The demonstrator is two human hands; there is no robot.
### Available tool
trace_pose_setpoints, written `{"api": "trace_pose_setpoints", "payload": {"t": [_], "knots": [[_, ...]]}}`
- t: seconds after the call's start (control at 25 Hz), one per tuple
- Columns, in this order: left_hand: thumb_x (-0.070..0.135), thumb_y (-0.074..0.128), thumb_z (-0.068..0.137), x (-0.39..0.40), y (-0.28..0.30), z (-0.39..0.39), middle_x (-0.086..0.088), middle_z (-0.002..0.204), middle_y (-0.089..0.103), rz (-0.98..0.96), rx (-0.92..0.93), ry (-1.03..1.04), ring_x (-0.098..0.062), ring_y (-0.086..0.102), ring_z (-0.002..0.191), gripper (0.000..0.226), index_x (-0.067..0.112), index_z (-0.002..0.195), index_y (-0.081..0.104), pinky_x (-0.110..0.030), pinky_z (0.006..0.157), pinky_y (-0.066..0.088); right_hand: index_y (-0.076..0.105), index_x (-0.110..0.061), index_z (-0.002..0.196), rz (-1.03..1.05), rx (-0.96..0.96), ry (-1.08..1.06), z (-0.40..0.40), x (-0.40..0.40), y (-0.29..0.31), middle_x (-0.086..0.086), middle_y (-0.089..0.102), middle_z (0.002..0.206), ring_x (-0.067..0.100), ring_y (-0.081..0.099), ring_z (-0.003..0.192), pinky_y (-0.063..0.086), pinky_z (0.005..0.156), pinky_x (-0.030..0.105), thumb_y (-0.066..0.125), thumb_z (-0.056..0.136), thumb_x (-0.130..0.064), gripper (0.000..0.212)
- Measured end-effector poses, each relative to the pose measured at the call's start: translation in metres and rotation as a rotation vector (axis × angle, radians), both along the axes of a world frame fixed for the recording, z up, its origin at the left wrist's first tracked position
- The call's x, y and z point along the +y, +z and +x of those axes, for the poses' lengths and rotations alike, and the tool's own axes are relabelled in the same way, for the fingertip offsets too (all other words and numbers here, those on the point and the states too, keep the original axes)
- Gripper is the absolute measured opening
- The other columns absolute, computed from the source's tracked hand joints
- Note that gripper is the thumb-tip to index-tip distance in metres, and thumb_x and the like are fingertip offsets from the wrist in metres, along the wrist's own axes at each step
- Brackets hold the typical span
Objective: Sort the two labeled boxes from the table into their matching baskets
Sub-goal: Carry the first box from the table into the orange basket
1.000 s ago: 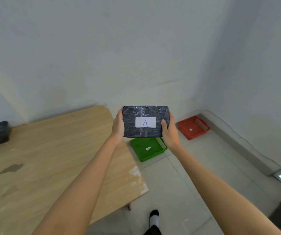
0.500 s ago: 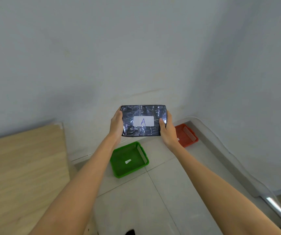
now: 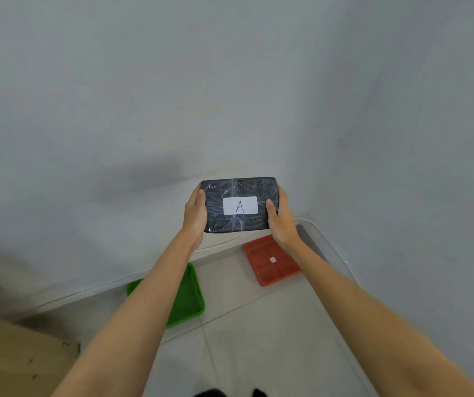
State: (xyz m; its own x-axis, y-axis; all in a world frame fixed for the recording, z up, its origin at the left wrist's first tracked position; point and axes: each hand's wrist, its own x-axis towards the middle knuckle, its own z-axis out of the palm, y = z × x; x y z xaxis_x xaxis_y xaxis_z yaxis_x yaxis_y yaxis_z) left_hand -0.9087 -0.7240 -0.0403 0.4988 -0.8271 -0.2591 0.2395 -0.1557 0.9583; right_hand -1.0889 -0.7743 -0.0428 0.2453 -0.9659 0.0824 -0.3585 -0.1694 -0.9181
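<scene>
Black wrapped box (image 3: 240, 204), label "A" facing up for reading, gripped endwise by both hands (image 3: 195, 214) (image 3: 283, 222) above red basket (image 3: 270, 260) and green basket (image 3: 188, 296).

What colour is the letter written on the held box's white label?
Blue-purple ink: the handwritten "A" on the white label of the black plastic-wrapped box, clearest in the head view.

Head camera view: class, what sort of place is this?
Probably a bare indoor room set up for sorting: plain walls meeting at a corner, a tiled floor, and a green basket and red basket on it.
</scene>
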Motion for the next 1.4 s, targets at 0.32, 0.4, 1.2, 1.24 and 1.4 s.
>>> {"api": "trace_pose_setpoints", "payload": {"t": [0.32, 0.4, 1.2, 1.24, 1.4], "knots": [[0.024, 0.027, 0.103, -0.131, -0.037, -0.066, -0.007, 0.13, 0.058, 0.08, -0.041, 0.1, -0.018, 0.056, 0.11, 0.039, 0.02, 0.132, 0.051, -0.038, 0.101, 0.047, 0.023, -0.015, 0.15, -0.003, 0.166, 0.181, -0.078, -0.141, -0.032, 0.005, 0.043, 0.148, 0.021, 0.042, 0.136, 0.032, 0.114, 0.032, 0.032, 0.103, -0.026, 0.048], [0.023, 0.026, 0.103, -0.164, -0.046, -0.076, -0.008, 0.129, 0.059, 0.096, -0.058, 0.08, -0.02, 0.057, 0.109, 0.039, 0.018, 0.131, 0.052, -0.038, 0.1, 0.048, 0.022, -0.017, 0.15, -0.055, 0.341, 0.187, -0.095, -0.175, -0.039, 0.01, 0.046, 0.144, 0.027, 0.043, 0.131, 0.035, 0.113, 0.042, 0.03, 0.103, -0.029, 0.049], [0.024, 0.023, 0.103, -0.323, -0.384, -0.178, -0.014, 0.133, 0.054, 0.406, -0.053, 0.223, -0.021, 0.053, 0.111, 0.042, 0.011, 0.136, 0.045, -0.035, 0.096, 0.046, 0.033, -0.009, 0.146, -0.066, 0.838, 0.408, -0.205, -0.409, -0.361, 0.019, 0.045, 0.143, 0.034, 0.045, 0.13, 0.04, 0.107, 0.044, 0.032, 0.103, -0.027, 0.046], [0.023, 0.023, 0.104, -0.328, -0.415, -0.178, -0.014, 0.132, 0.055, 0.409, -0.058, 0.221, -0.019, 0.053, 0.108, 0.042, 0.011, 0.136, 0.046, -0.033, 0.094, 0.046, 0.034, -0.008, 0.145, -0.064, 0.838, 0.412, -0.21, -0.414, -0.396, 0.02, 0.044, 0.144, 0.035, 0.044, 0.131, 0.038, 0.109, 0.044, 0.033, 0.103, -0.027, 0.046], [0.022, 0.024, 0.103, -0.344, -0.549, -0.182, -0.016, 0.13, 0.056, 0.422, -0.028, 0.256, -0.02, 0.054, 0.106, 0.041, 0.01, 0.134, 0.047, -0.031, 0.092, 0.046, 0.031, -0.006, 0.146, -0.019, 0.83, 0.416, -0.225, -0.428, -0.54, 0.022, 0.037, 0.148, 0.036, 0.042, 0.133, 0.039, 0.109, 0.044, 0.038, 0.101, -0.026, 0.049]]}}
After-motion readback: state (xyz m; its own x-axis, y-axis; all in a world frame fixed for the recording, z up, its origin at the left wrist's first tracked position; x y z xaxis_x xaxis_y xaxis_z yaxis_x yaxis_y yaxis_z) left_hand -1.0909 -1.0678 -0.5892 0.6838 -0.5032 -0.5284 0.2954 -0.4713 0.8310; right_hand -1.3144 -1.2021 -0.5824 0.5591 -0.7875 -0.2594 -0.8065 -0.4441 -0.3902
